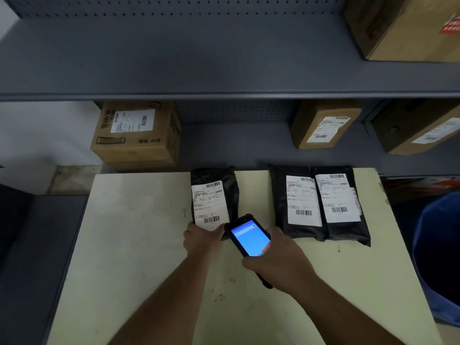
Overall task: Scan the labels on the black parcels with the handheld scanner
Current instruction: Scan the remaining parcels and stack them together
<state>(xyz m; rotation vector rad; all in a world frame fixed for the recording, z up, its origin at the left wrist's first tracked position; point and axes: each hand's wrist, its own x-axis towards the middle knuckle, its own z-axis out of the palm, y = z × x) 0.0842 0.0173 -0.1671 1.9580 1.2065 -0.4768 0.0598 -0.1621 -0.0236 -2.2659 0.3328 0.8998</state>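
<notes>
On the pale table [139,245], the left hand [201,239] pins the near edge of one black parcel [214,195], seemingly fingers closed on it, while the right hand [278,260] grips the lit scanner [249,237] just beside its label [210,205]

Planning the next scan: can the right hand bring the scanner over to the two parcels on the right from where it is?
Probably yes. The right hand holds the scanner just left of the two parcels, with only bare table between; their labels face up, uncovered.
</notes>
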